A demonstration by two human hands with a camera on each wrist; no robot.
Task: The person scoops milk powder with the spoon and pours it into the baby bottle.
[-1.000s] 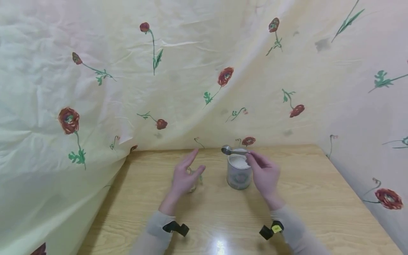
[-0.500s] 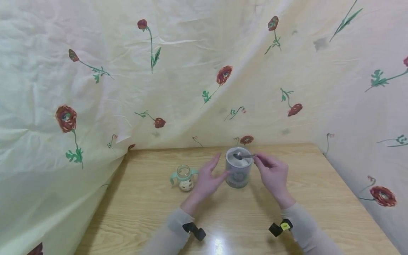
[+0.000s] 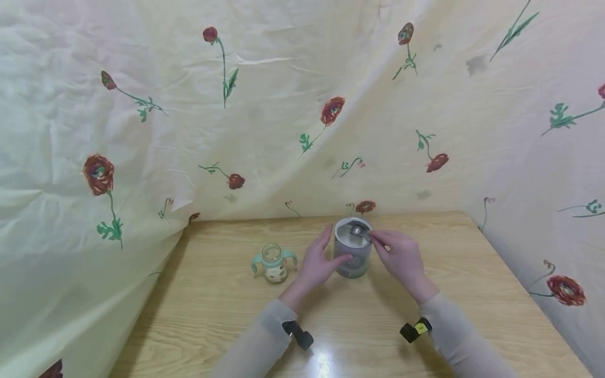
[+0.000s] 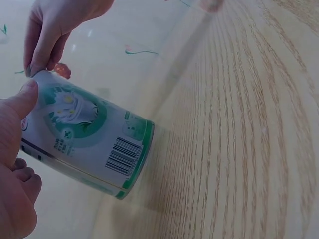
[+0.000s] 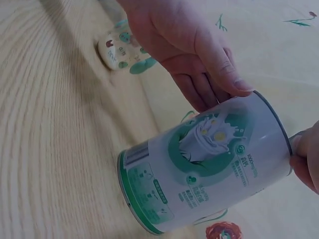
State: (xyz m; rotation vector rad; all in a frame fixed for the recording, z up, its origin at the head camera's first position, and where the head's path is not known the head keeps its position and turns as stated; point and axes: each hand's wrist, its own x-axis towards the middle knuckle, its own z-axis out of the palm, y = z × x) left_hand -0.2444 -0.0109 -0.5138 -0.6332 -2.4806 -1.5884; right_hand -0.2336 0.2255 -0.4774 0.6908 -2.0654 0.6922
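A milk powder can [image 3: 351,266], white and green with a picture of splashing milk, stands without a lid on the table. My left hand [image 3: 317,265] grips its left side, thumb across the front near the rim. White powder shows inside through the can's mouth. Between thumb and fingers, my right hand [image 3: 402,258] pinches the handle of a metal measuring spoon [image 3: 358,231], whose bowl is inside the can. In the left wrist view the can [image 4: 82,127] hides the spoon's bowl. The right wrist view shows the left thumb pressed to the can [image 5: 214,159].
To the left of the can stands a small clear baby bottle [image 3: 274,268] with two mint-green handles and no cap. Beneath everything is a light wooden table [image 3: 208,310]. A flower-printed cloth [image 3: 279,131] hangs behind the table and along its sides.
My left hand has moved right, from in front of the baby bottle to the can, and now grips it. My right hand has lowered the spoon from above the rim into the can.
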